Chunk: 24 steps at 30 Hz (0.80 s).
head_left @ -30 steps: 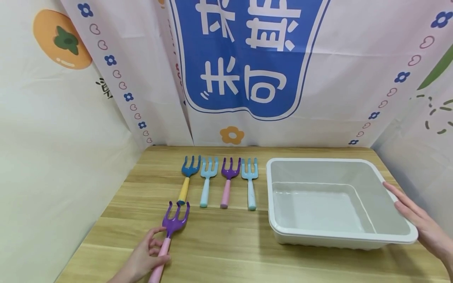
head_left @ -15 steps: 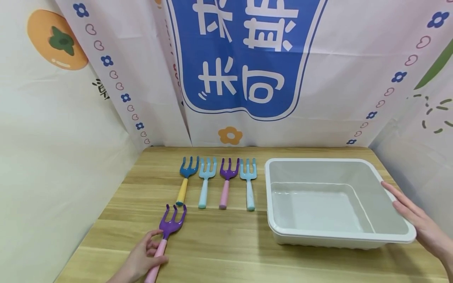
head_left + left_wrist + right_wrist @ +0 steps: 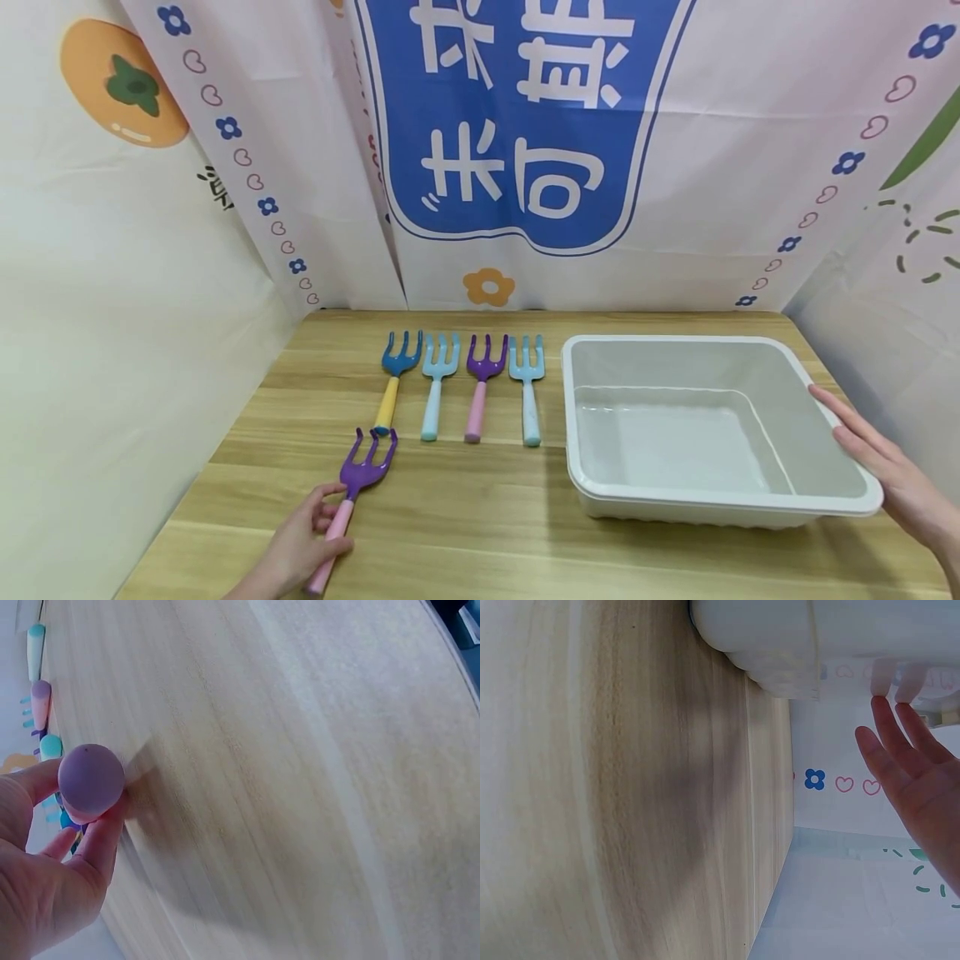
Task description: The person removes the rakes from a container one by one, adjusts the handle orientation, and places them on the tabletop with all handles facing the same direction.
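My left hand [image 3: 303, 537] grips the pink handle of a purple three-tined garden hand fork [image 3: 363, 475]. The fork's tines point away from me, their tips right by the butt of a yellow-handled fork. Seen end-on in the left wrist view, the round handle end [image 3: 91, 778] sits between thumb and fingers, over its shadow on the wood. At the right, my right hand [image 3: 892, 471] touches the right rim of a large pale grey plastic bin [image 3: 705, 498]. Its fingers [image 3: 892, 739] lie nearly straight against the bin's outer wall in the right wrist view. Nothing lies in the bin.
Several forks lie side by side at the back: one blue with yellow handle [image 3: 387, 404], a light blue one [image 3: 432, 408], a purple one with pink handle [image 3: 477, 410] and another light blue one [image 3: 530, 408]. A printed cloth [image 3: 712, 208] hangs behind the wooden table [image 3: 480, 525].
The held fork has shifted slightly, with a bit more of its handle end in view now. The right hand and the bin stay put; the head view has drifted a little.
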### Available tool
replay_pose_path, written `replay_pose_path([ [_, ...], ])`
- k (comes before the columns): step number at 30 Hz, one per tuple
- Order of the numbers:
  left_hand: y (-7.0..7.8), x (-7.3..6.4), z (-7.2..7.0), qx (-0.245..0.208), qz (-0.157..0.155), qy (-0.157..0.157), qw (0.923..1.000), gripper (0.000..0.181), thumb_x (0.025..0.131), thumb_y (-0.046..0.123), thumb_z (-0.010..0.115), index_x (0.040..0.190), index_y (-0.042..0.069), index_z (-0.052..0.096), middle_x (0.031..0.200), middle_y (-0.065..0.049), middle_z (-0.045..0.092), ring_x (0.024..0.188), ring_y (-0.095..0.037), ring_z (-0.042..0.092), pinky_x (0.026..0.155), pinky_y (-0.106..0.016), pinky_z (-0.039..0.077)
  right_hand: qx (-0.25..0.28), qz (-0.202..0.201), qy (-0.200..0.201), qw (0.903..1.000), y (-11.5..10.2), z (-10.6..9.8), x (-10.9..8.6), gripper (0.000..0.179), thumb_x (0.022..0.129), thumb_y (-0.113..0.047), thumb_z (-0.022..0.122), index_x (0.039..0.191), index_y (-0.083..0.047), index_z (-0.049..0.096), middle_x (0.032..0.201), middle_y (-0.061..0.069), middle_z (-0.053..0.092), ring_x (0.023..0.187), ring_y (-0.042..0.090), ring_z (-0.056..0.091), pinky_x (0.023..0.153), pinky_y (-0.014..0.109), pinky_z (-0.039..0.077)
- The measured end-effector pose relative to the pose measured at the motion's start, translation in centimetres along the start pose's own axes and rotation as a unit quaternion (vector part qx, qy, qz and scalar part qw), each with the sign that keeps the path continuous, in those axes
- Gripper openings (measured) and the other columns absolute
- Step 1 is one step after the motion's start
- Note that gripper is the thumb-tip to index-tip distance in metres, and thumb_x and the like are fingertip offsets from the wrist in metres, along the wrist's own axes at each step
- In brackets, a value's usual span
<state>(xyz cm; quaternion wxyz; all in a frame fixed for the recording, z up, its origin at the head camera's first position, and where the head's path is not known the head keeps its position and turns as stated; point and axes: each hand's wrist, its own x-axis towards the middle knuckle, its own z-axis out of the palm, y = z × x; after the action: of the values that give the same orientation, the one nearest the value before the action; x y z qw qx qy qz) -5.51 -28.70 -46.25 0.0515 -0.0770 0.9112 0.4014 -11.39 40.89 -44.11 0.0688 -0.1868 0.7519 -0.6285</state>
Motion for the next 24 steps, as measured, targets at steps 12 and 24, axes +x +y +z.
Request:
replay_pose_path([
  [12,0.34,0.25,0.04,0.025,-0.001,0.016,0.9995,0.075,0.064,-0.001,0.084,0.130,-0.001,0.051,0.099,-0.007,0.063,0.083,-0.018,0.059,0.064,-0.026,0.050,0.028,-0.017,-0.004,0.9995,0.19,0.14,0.02,0.057,0.105,-0.002,0.016,0.157,-0.026,0.014,0.142,-0.018,0.025,0.105,0.001,0.053,0.066,0.030,0.055],
  [24,0.20,0.43,0.06,0.039,0.005,0.019,0.9990,0.073,0.065,0.000,0.085,0.129,-0.003,0.051,0.101,-0.007,0.066,0.086,-0.019,0.061,0.076,-0.035,0.051,0.009,-0.005,-0.002,0.9999,0.00,-0.07,0.05,0.056,0.106,-0.004,0.018,0.157,-0.026,0.013,0.141,-0.020,0.028,0.102,0.003,0.057,0.064,0.034,0.056],
])
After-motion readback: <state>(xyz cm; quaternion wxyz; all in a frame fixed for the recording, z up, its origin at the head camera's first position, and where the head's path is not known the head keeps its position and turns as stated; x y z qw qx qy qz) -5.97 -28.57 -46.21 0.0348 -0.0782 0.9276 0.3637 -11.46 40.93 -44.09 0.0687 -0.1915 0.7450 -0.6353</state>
